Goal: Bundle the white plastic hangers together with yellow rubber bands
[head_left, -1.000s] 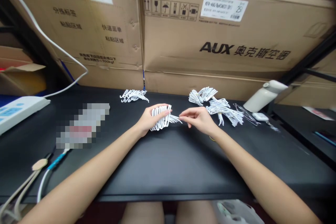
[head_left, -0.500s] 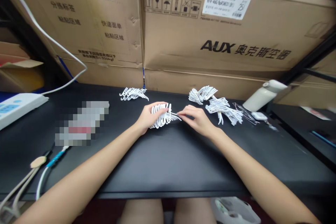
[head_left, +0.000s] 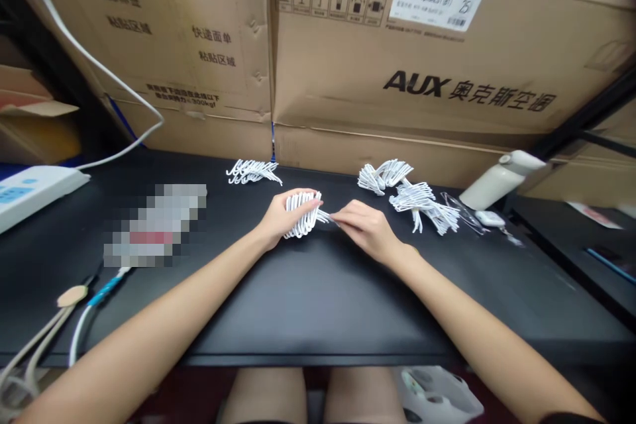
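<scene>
My left hand (head_left: 279,217) is wrapped round a bundle of white wire hooks (head_left: 301,215), their curved ends side by side and the thin straight ends pointing right. At those straight ends, my right hand (head_left: 365,228) has its thumb and fingertips pinched together. What sits in that pinch is too small to make out. Behind the left hand, a small row of similar white hooks (head_left: 253,171) lies on the black table. To the right lie more bunches of them, one farther back (head_left: 385,176) and one nearer (head_left: 424,207).
A cream bottle (head_left: 499,180) leans at the right, beside a small white case (head_left: 489,218). Large cardboard boxes (head_left: 338,99) stand along the back. On the left are a power strip (head_left: 40,192), a pixelated blurred object (head_left: 159,225) and cables (head_left: 82,324).
One hook that stood slightly apart at the bundle's right side now lies in with the others. My right fingers have closed in a little toward the bundle. The view has tilted slightly.
</scene>
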{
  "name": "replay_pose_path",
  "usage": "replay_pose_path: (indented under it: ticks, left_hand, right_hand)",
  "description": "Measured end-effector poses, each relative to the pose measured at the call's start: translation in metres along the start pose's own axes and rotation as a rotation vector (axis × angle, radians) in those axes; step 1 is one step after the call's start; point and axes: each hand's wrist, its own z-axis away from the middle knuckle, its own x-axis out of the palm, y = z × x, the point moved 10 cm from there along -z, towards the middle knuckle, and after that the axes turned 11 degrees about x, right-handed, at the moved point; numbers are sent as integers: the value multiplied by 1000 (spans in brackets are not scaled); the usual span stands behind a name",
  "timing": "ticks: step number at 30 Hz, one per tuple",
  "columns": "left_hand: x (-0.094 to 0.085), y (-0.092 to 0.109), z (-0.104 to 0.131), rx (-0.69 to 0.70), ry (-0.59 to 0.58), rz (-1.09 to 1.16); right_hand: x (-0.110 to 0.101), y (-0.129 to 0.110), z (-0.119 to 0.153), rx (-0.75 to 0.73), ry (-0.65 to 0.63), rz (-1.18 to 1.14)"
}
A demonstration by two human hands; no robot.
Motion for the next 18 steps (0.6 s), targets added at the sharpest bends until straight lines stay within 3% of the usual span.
replay_pose_path:
  ticks: [4,8,11,14,18]
  left_hand:
    - [0,-1,0,-21,-27,22]
    - [0,4,0,-9,-31,41]
    - [7,11,1,42,-83,47]
    - [15,15,4,81,-150,2]
    - [20,18,7,107,-200,-55]
  right_hand:
    - [2,-5,1,-14,-13,-1]
    - [-2,12,-2,240,49,-124]
    - [11,19,1,367,-25,-198]
    - [22,15,4,341,-95,-203]
    - [23,15,6,336,-68,-186]
